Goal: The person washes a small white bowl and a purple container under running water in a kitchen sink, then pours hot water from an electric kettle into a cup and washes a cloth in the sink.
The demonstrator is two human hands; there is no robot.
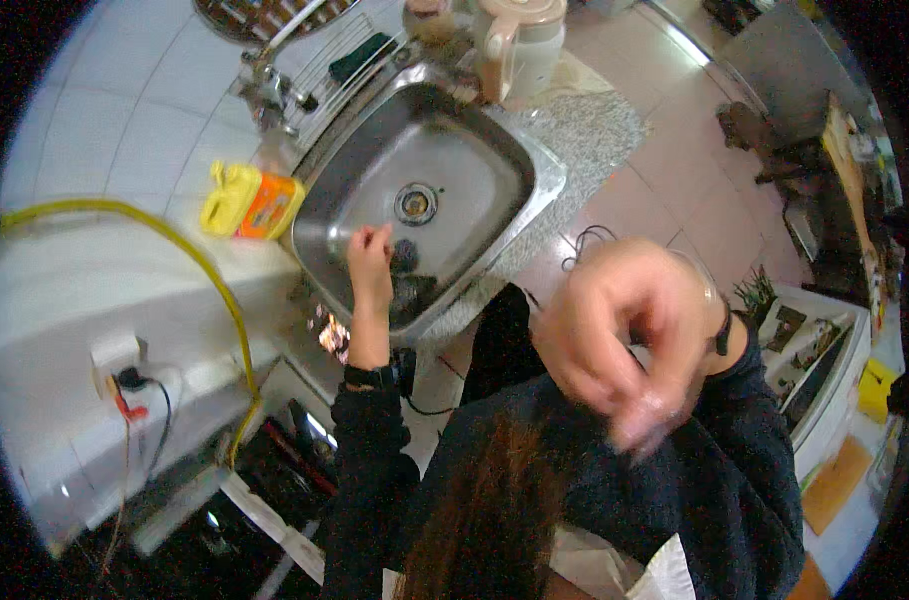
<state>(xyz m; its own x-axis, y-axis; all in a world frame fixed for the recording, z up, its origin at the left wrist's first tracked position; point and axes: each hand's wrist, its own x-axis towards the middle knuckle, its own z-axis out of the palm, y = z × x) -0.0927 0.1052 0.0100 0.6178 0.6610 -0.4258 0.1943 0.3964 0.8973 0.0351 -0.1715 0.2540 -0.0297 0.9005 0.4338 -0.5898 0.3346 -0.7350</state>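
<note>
My left hand (372, 251) is over the near left part of a stainless steel sink basin (462, 150), its fingers curled in and nothing visible in them. A round drain (416, 204) lies in the basin floor just beyond that hand. Large and blurred, my right hand (627, 330) is raised close to the camera, right of the sink. Its fingers bend towards the thumb, leaving a gap in the middle, and I see nothing held there. A yellow plastic jug (252, 201) with an orange label stands left of the basin.
A faucet (270, 94) and a wire rack (349, 64) with a dark cloth (360, 58) are behind the sink. A pale lidded pitcher (522, 45) stands on the granite counter (582, 127). At left, a yellow hose (225, 292) curves past a plugged-in socket (116, 364).
</note>
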